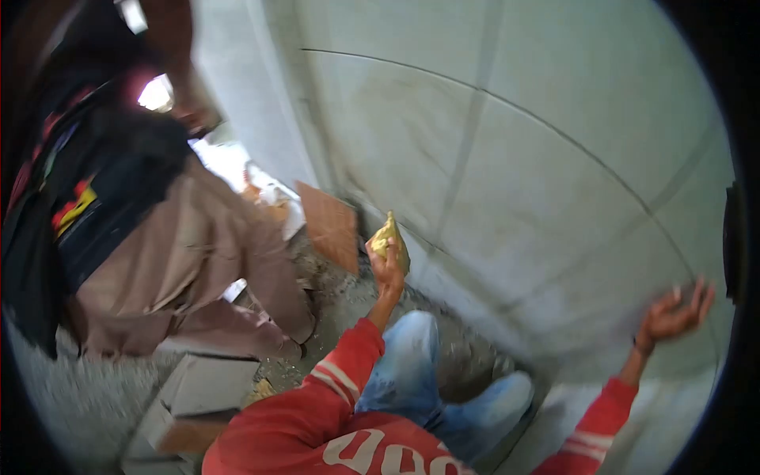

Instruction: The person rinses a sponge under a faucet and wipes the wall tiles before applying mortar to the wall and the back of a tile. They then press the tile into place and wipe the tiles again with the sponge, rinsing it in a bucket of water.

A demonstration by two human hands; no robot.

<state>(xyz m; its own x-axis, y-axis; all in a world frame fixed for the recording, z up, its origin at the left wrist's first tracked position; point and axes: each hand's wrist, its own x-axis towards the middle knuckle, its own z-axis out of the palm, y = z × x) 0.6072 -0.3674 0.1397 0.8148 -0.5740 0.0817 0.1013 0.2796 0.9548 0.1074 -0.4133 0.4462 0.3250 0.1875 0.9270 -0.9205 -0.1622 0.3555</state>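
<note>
My left hand is closed around a crumpled yellow piece with a pointed top, held up in front of the lower wall; its exact kind I cannot tell. Far to the right, my right hand holds nothing. Its fingers are apart and slightly blurred, and it overlaps the pale tiled wall in this view. Just left of the yellow piece, a brown tile leans upright near the foot of the wall.
At the left, another person in brown trousers and dark clothing is close by. Several tiles are stacked at lower left on the rough grey floor. Bright light enters through an opening behind that person.
</note>
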